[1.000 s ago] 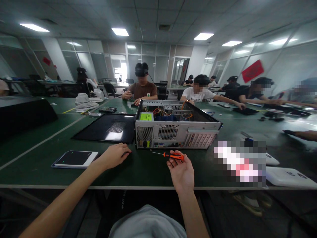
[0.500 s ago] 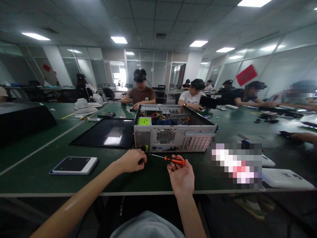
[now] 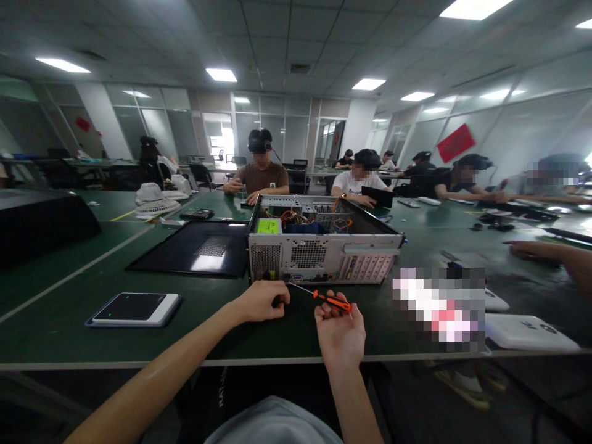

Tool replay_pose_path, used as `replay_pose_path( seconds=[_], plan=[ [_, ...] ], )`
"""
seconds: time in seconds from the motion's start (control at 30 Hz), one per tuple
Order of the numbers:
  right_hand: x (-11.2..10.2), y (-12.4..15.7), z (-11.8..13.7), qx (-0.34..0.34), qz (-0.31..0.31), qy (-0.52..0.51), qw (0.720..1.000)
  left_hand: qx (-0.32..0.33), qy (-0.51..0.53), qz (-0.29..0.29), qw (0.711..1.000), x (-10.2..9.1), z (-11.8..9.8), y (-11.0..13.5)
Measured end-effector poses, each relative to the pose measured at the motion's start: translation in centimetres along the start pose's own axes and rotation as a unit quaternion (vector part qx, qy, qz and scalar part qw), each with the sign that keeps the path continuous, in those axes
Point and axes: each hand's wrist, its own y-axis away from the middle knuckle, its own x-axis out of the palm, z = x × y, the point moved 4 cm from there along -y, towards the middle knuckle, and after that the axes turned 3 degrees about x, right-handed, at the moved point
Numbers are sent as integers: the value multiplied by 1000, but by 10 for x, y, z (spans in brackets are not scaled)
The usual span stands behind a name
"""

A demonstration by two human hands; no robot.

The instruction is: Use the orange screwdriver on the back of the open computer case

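An open computer case (image 3: 319, 256) lies on its side, its rear panel with vents and slots facing me. My right hand (image 3: 341, 330) is palm up, its fingers curled around the orange and black handle of a screwdriver (image 3: 333, 300). The thin shaft points left, toward the lower edge of the case. At the shaft's tip is my left hand (image 3: 266, 300), fingers bent and pressed together. Whatever those fingers hold, if anything, is hidden. Left of the case lies its black side panel (image 3: 185, 250), flat on the table.
A white-edged device with a dark top (image 3: 132, 308) rests at the front left. White fans (image 3: 157, 202) and a hard drive (image 3: 197, 213) stand farther back. On the right are a white box (image 3: 531, 332) and another person's hand (image 3: 530, 250). Co-workers sit across the table (image 3: 55, 342).
My left hand has shifted right, up to the screwdriver's tip. The screwdriver and right hand have moved slightly right. The other person's hand at the right has reached farther in.
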Motion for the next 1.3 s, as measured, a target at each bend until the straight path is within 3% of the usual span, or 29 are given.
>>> replay_pose_path(
  seconds=[0.23, 0.5, 0.63, 0.83, 1.3],
  plan=[
    [1, 1, -1, 13, 3, -6, 1000, 17, -69, -61, 996, 0, 10, 8],
    [-8, -7, 0, -5, 57, 33, 998, 12, -53, -134, 990, -8, 11, 10],
    [-8, -8, 1, 4, 54, 26, 998, 0, -26, -169, 985, -9, 13, 11],
    [-4, -5, 0, 11, 28, 10, 1000, -9, 17, -182, 983, -10, 13, 13],
    [-6, -7, 0, 6, 42, 36, 998, -7, 5, -237, 971, -14, 12, 17]
  ],
)
